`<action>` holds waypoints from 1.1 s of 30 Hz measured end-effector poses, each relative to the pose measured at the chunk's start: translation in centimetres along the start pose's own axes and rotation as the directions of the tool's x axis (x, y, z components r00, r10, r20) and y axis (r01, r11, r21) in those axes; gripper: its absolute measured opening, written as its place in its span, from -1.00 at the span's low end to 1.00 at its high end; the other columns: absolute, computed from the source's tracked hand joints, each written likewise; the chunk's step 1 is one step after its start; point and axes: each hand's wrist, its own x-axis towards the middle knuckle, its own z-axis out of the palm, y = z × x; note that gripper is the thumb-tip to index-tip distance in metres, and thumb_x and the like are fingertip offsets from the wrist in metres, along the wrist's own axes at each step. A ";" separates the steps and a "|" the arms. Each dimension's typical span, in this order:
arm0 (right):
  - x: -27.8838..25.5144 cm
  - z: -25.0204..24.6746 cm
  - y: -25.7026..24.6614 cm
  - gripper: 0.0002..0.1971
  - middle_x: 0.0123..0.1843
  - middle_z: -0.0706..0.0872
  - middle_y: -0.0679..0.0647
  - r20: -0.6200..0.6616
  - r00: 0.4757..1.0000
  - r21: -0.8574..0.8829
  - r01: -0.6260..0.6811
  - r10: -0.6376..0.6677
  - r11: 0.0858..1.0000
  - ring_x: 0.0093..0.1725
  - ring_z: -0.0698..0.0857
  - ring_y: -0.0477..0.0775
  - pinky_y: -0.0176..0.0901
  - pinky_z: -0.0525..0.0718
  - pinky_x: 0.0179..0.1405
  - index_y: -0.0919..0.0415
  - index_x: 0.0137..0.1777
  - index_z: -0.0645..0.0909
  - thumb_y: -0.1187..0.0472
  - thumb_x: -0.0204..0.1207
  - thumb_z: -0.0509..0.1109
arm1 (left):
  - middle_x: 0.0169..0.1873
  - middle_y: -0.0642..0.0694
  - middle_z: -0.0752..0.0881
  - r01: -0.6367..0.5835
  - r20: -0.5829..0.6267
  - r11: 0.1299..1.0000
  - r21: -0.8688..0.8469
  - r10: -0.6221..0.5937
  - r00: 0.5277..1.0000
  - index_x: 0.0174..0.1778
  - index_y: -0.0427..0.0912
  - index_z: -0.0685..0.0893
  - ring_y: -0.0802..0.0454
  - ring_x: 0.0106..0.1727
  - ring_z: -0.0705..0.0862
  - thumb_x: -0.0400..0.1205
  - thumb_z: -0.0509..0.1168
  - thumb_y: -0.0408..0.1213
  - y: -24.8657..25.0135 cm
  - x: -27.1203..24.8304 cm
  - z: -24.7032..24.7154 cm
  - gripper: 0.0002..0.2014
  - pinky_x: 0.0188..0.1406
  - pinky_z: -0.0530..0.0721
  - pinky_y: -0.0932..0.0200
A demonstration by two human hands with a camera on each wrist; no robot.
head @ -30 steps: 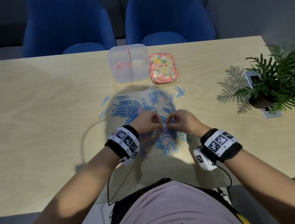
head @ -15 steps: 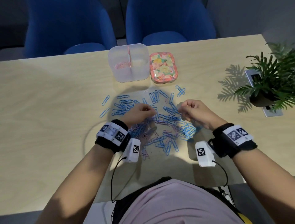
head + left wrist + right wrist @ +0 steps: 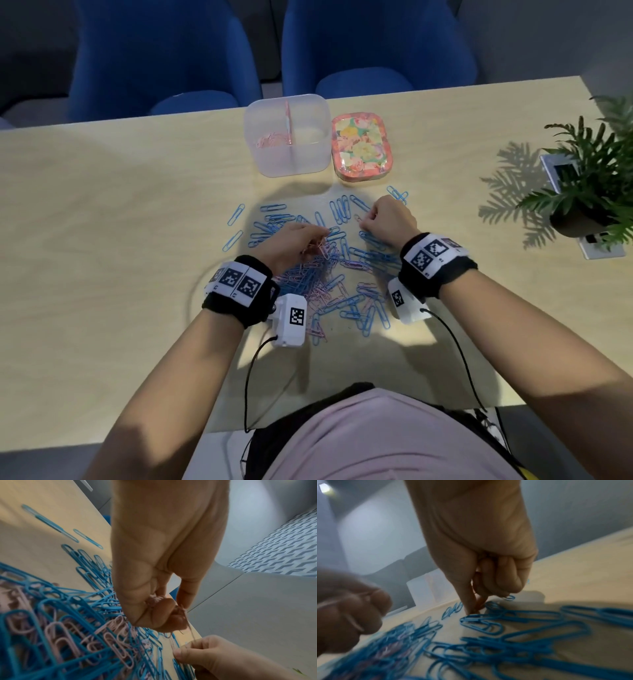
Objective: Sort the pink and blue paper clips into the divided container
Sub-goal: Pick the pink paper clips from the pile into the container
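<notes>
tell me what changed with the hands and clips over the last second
The two hands, together over the middle of the pile a second ago, have parted. The right hand moved away toward the floral tin and pinches at a clip by the pile's far edge. The left hand drew slightly left, keeping pink clips in its grip. The divided container and the plant stayed put.

A second ago both hands met over the middle of the pile. Since then the right hand (image 3: 388, 219) has slid out to the far right edge of the paper clips (image 3: 329, 274), while the left hand (image 3: 291, 245) has lifted, pinching pink clips (image 3: 320, 248).
</notes>
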 end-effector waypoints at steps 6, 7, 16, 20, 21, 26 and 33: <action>-1.1 -1.2 1.1 -0.76 -0.43 0.54 0.17 0.084 0.996 0.155 0.027 -0.041 0.988 -0.47 0.51 -0.04 -0.26 0.48 -0.41 0.35 -0.44 0.55 0.31 0.44 0.36 | -0.65 0.08 0.38 0.122 0.066 0.961 -0.247 -0.109 0.992 -0.41 -0.08 0.46 0.20 -0.61 0.45 0.69 0.15 -0.10 0.3 -0.3 0.7 -0.67 -0.69 0.36 0.42; -1.6 -1.5 1.4 -0.81 -0.42 0.56 0.18 0.093 0.995 0.272 0.011 -0.037 0.962 -0.52 0.50 -0.08 -0.29 0.48 -0.45 0.36 -0.40 0.59 0.34 0.44 0.36 | -0.65 0.09 0.34 0.059 0.044 0.990 -0.131 -0.054 0.998 -0.45 -0.07 0.45 0.21 -0.64 0.38 0.66 0.21 -0.09 0.2 -0.4 1.0 -0.66 -0.69 0.32 0.40; -4.7 -2.2 4.1 -0.77 -0.55 0.53 0.12 0.318 0.945 0.769 -0.303 0.076 0.563 -0.73 0.39 -0.05 -0.46 0.20 -0.73 0.32 -0.23 0.57 0.50 0.48 0.10 | -0.17 -0.02 0.66 -0.276 0.177 0.302 0.913 0.318 0.932 -0.03 -0.10 0.70 -0.01 -0.09 0.64 0.53 0.38 -0.19 -0.7 0.2 3.9 -0.86 0.12 0.56 -0.03; -5.6 -1.1 4.8 -0.79 -0.61 0.42 -0.04 0.177 0.983 0.489 -0.044 -0.050 0.871 -0.71 0.31 -0.21 -0.34 0.24 -0.64 0.16 -0.37 0.53 0.30 0.48 0.41 | -0.09 -0.06 0.66 -0.249 0.161 0.238 0.939 0.334 0.929 -0.05 -0.07 0.72 -0.05 -0.02 0.65 0.56 0.35 -0.13 -0.4 0.6 4.0 -0.86 -0.10 0.55 0.08; -5.8 -0.9 4.9 -0.81 -0.59 0.44 -0.05 0.149 0.984 0.340 0.039 -0.095 0.940 -0.69 0.36 -0.20 -0.29 0.29 -0.59 0.13 -0.38 0.56 0.29 0.41 0.47 | -0.18 -0.02 0.62 -0.243 0.140 0.279 0.929 0.340 0.930 -0.08 -0.08 0.72 -0.02 -0.10 0.62 0.54 0.36 -0.11 -0.3 0.6 3.8 -0.86 -0.15 0.51 0.11; -7.1 -0.5 5.4 -0.92 -0.40 0.58 -0.07 0.188 0.979 -0.106 0.092 -0.071 0.990 -0.35 0.55 0.02 -0.15 0.42 -0.40 0.06 -0.31 0.61 0.17 0.32 0.47 | -0.53 0.04 0.43 -0.250 0.097 0.641 0.725 0.264 0.960 -0.15 -0.24 0.70 0.09 -0.48 0.38 0.60 0.32 -0.20 0.6 0.3 2.1 -0.84 -0.46 0.31 0.25; -7.0 -1.9 6.9 -0.70 -0.65 0.49 -0.05 0.206 0.978 0.357 -0.052 -0.025 0.933 -0.70 0.35 -0.20 -0.36 0.35 -0.60 0.12 -0.48 0.55 0.36 0.47 0.41 | -0.40 0.00 0.52 -0.166 -0.018 0.577 0.799 0.299 0.954 -0.15 -0.19 0.67 0.02 -0.31 0.49 0.60 0.31 -0.21 0.6 0.6 1.2 -0.87 -0.26 0.47 0.12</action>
